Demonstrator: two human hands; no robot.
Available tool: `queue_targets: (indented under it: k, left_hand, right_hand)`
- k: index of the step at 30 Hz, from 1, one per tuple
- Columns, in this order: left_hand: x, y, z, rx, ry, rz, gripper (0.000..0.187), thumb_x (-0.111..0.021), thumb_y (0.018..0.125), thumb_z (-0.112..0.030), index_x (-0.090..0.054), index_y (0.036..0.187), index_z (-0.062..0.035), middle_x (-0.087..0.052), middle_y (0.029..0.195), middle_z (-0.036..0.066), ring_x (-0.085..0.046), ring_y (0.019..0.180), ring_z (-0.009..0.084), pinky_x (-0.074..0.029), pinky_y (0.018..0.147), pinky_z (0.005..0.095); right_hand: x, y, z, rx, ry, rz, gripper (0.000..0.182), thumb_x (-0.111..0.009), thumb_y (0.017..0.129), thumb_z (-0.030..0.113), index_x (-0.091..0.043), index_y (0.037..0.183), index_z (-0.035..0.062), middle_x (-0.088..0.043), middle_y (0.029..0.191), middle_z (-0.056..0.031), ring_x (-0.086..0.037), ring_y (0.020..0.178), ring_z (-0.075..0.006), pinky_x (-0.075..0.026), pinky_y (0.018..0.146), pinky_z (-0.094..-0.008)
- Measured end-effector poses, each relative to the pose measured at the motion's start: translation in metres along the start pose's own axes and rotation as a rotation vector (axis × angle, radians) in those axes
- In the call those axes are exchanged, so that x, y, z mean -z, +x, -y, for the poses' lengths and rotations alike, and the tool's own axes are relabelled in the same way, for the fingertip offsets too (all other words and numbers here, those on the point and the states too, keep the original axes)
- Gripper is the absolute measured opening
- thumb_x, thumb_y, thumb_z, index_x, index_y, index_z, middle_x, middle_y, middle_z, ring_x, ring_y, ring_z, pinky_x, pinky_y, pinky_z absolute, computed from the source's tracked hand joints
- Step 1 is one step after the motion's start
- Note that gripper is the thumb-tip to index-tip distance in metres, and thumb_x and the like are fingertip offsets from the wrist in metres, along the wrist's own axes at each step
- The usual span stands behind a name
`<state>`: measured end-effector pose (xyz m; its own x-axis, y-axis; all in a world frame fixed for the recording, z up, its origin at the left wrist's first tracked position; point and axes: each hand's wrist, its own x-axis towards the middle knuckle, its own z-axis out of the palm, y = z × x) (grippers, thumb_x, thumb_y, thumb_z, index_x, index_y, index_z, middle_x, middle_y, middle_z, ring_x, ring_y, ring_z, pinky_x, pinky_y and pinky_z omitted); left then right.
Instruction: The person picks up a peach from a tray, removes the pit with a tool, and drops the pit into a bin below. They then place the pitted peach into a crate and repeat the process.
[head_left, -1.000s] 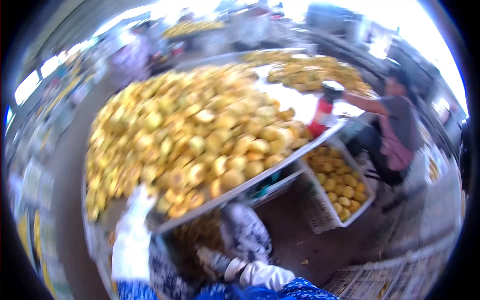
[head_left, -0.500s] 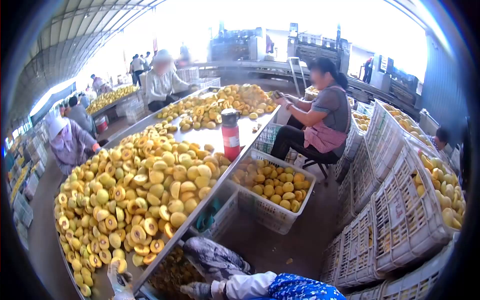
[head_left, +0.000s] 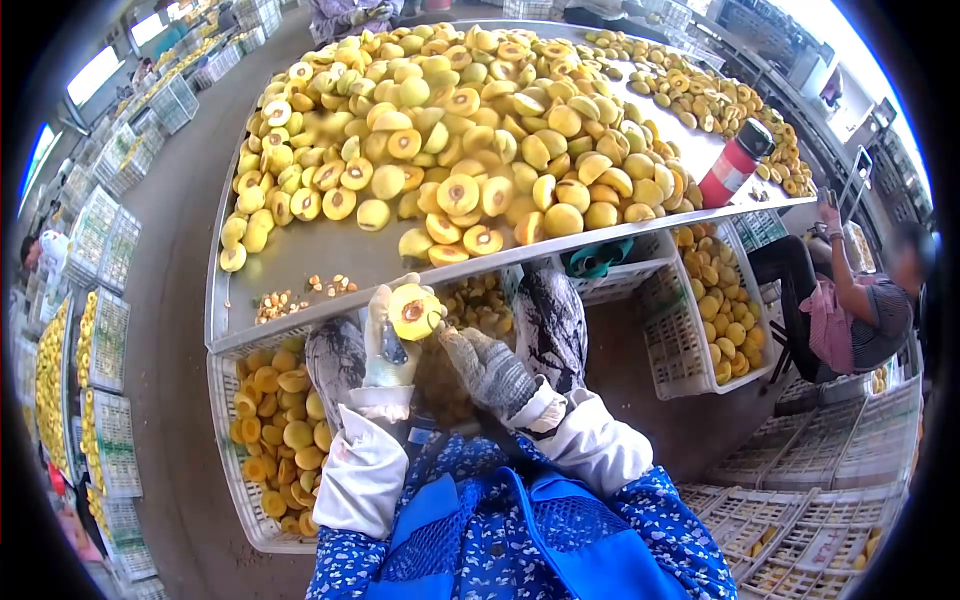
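Observation:
My left hand point(head_left: 388, 345), in a pale glove, holds up a halved yellow peach point(head_left: 412, 311). Its cut face, with a brown centre, is turned towards me. Close against the fruit's right edge, my right hand point(head_left: 492, 372) in a grey knitted glove is closed on a small thin tool point(head_left: 437, 318); only a dark curved end shows, and the rest is hidden by the fingers. Both hands are over my lap at the near edge of a metal table point(head_left: 350, 252). Many peach halves point(head_left: 460, 195) are heaped on it. Loose peach pits point(head_left: 283, 306) lie by its near edge.
A crate of peach halves point(head_left: 228, 400) stands by my left leg, another crate point(head_left: 668, 345) to the right. A red flask point(head_left: 728, 175) is on the table. A seated person point(head_left: 860, 310) works at right, near stacked crates point(head_left: 800, 450). Another person point(head_left: 350, 18) is across the table.
My view has swung down and left. My left hand has come from the peach pile to my lap with a peach half, and my right hand has met it there.

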<state>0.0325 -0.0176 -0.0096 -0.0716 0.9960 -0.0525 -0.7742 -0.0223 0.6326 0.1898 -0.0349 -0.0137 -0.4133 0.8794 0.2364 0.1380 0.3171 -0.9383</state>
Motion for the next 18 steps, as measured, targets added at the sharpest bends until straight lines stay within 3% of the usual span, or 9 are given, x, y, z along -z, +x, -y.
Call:
queue_targets:
  k: [1, 6, 8, 10, 12, 14, 18]
  left_hand:
    - [0.002, 0.001, 0.004, -0.018, 0.030, -0.054, 0.046, -0.040, 0.095, -0.037, -0.050, 0.114, 0.0040, -0.060, 0.095, 0.016, -0.063, 0.078, 0.0273, -0.054, 0.068, 0.0349]
    - [0.001, -0.002, 0.023, -0.310, 0.561, -0.018, 0.039, -0.046, 0.092, -0.029, -0.050, 0.112, 0.0035, -0.061, 0.090, 0.014, -0.063, 0.077, 0.0245, -0.053, 0.067, 0.0321]
    - [0.003, -0.005, 0.030, -0.338, 0.514, -0.045, 0.035, -0.050, 0.091, -0.026, -0.051, 0.109, 0.0029, -0.062, 0.087, 0.013, -0.062, 0.075, 0.0232, -0.053, 0.066, 0.0311]
    - [0.021, -0.001, 0.046, -0.256, 0.236, -0.075, 0.033, -0.050, 0.090, -0.026, -0.053, 0.106, 0.0023, -0.062, 0.085, 0.014, -0.062, 0.073, 0.0228, -0.053, 0.065, 0.0310]
    - [0.026, 0.004, 0.062, -0.502, 0.726, -0.285, 0.032, -0.049, 0.090, -0.028, -0.055, 0.101, 0.0019, -0.061, 0.085, 0.015, -0.061, 0.070, 0.0221, -0.052, 0.062, 0.0308]
    - [-0.004, -0.005, 0.051, -0.329, 0.354, -0.372, 0.033, -0.048, 0.091, -0.029, -0.055, 0.099, 0.0017, -0.061, 0.084, 0.015, -0.061, 0.069, 0.0221, -0.052, 0.062, 0.0310]
    - [-0.018, -0.004, 0.055, -0.279, 0.335, -0.545, 0.034, -0.049, 0.092, -0.032, -0.057, 0.093, 0.0013, -0.061, 0.077, 0.013, -0.060, 0.062, 0.0210, -0.052, 0.055, 0.0289]
  right_hand:
    - [-0.001, 0.002, -0.011, 0.135, -0.184, -0.014, 0.019, -0.049, 0.091, 0.012, -0.058, 0.103, 0.0011, -0.060, 0.084, -0.0190, -0.059, 0.076, -0.0327, -0.047, 0.063, -0.0376]
    - [-0.005, 0.001, -0.030, 0.212, -0.420, -0.024, 0.026, -0.045, 0.088, 0.011, -0.054, 0.111, 0.0042, -0.057, 0.090, -0.0224, -0.058, 0.072, -0.0380, -0.046, 0.059, -0.0451]
    - [-0.010, -0.001, -0.033, 0.150, -0.482, -0.001, 0.029, -0.044, 0.088, 0.011, -0.052, 0.115, 0.0038, -0.056, 0.088, -0.0225, -0.058, 0.069, -0.0382, -0.046, 0.057, -0.0461]
    - [-0.017, -0.003, -0.045, 0.165, -0.465, -0.014, 0.032, -0.043, 0.089, 0.012, -0.049, 0.119, 0.0024, -0.055, 0.086, -0.0238, -0.058, 0.067, -0.0387, -0.045, 0.055, -0.0474]
    - [-0.019, -0.008, -0.043, 0.136, -0.492, -0.002, 0.033, -0.043, 0.089, 0.012, -0.049, 0.120, 0.0013, -0.055, 0.086, -0.0245, -0.058, 0.067, -0.0388, -0.045, 0.056, -0.0474]
    - [-0.018, -0.010, -0.040, 0.089, -0.451, 0.025, 0.033, -0.040, 0.091, 0.015, -0.048, 0.121, 0.0044, -0.054, 0.086, -0.0250, -0.058, 0.067, -0.0390, -0.045, 0.056, -0.0479]
    - [-0.010, -0.009, -0.041, 0.039, -0.450, 0.150, 0.033, -0.038, 0.093, 0.019, -0.047, 0.123, 0.0082, -0.054, 0.087, -0.0255, -0.058, 0.069, -0.0402, -0.045, 0.058, -0.0487]
